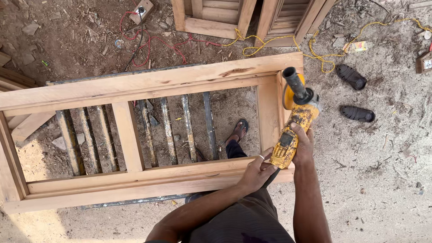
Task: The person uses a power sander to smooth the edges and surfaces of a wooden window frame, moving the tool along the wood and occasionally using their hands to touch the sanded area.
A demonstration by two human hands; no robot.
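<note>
Your right hand grips the yellow angle grinder, left hand closed at its tail | disc at the wooden door frame's right stile | frame's remaining rails look unsanded.

The angle grinder at the right of the frame is yellow, smeared with dark grime, with a black side handle and a black panel on its body, and the door frame under it is pale orange-brown wood with a darker streak along its top rail. A yellow cord and a red cord snake across the grey-brown ground at the top. Two black sandals lie at the right, and the shorts at the bottom are dark grey with fine stripes.
</note>
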